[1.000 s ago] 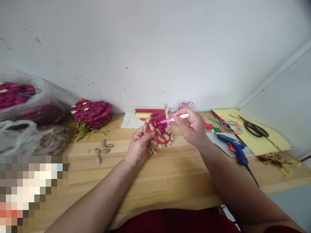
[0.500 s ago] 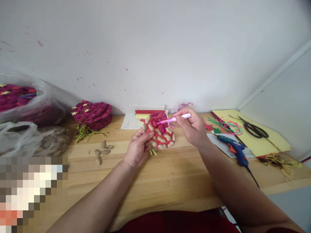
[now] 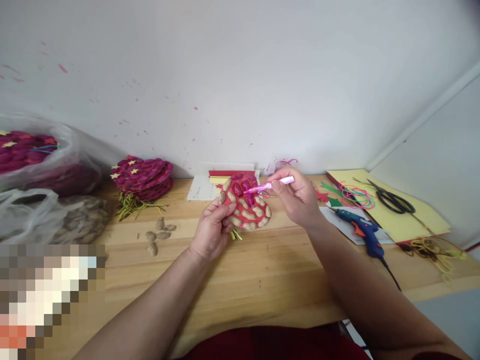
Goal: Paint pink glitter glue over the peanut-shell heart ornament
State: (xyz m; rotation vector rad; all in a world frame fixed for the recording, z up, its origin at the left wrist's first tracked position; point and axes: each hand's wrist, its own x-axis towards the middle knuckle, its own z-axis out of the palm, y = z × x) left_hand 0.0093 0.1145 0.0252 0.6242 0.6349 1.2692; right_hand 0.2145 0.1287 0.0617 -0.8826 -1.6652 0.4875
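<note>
Head view: our left hand (image 3: 210, 229) grasps the peanut-covered red disc (image 3: 239, 205) above the wooden table (image 3: 232, 290); our right hand (image 3: 298, 200) pinches a pink-stained brush (image 3: 258, 188) at it. Upper peanuts (image 3: 237, 189) look magenta, lower peanuts (image 3: 258, 211) bare.

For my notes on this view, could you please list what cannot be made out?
Head view:
- left fingertips: behind the peanut disc
- cup: partly behind the right hand
- writing on the white paper: too small
- lower left corner: pixelated
</note>
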